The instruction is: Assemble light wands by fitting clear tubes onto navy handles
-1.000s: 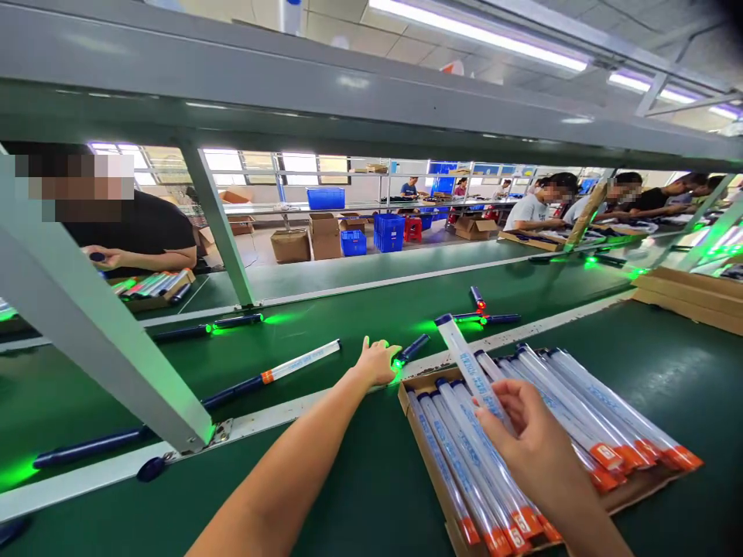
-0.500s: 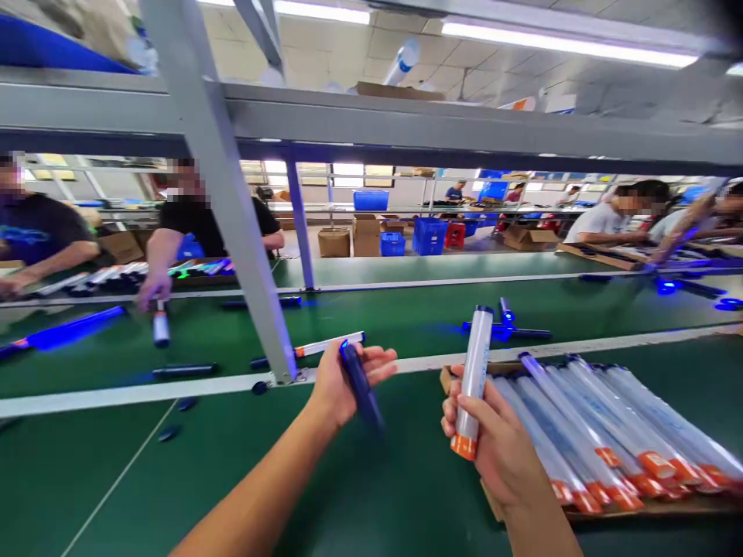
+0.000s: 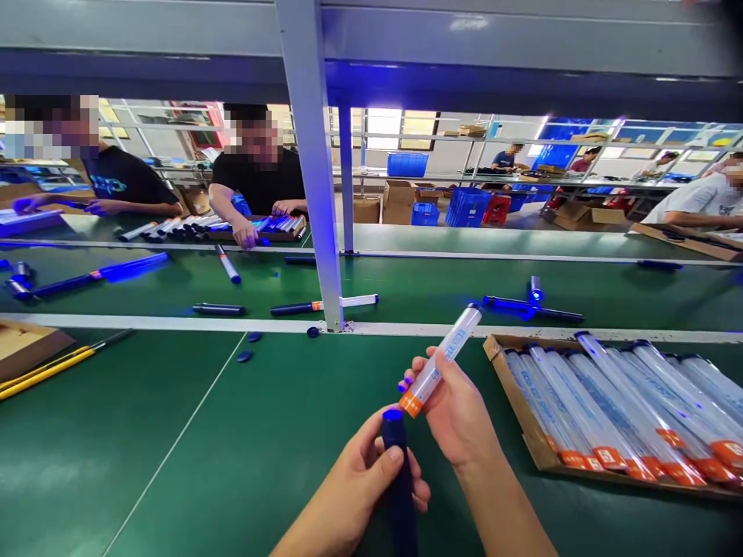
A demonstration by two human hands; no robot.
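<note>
My left hand (image 3: 371, 472) is wrapped round a dark blue flashlight (image 3: 400, 503), whose top end glows blue. In my right hand (image 3: 458, 402) is a clear tube (image 3: 444, 360) with an orange band at its lower end and a dark cap at its upper end. The tube slants up to the right, its orange end close to the flashlight's top; whether they touch I cannot tell. To the right of my hands, a cardboard tray (image 3: 516, 406) holds several similar clear tubes lying side by side.
A grey post (image 3: 316, 170) rises from the white rail (image 3: 406, 329) ahead. Flashlights and tubes lie on the green surface (image 3: 423, 278) beyond it. Two people (image 3: 261, 170) work across at the left. Yellow-handled tools (image 3: 49, 373) and dark caps (image 3: 244, 356) lie on the near left side.
The view has shifted left and down. My hands have come closer together; my left fingers have closed round the flashlight, now upright, and the clear tube has tilted to the right.
</note>
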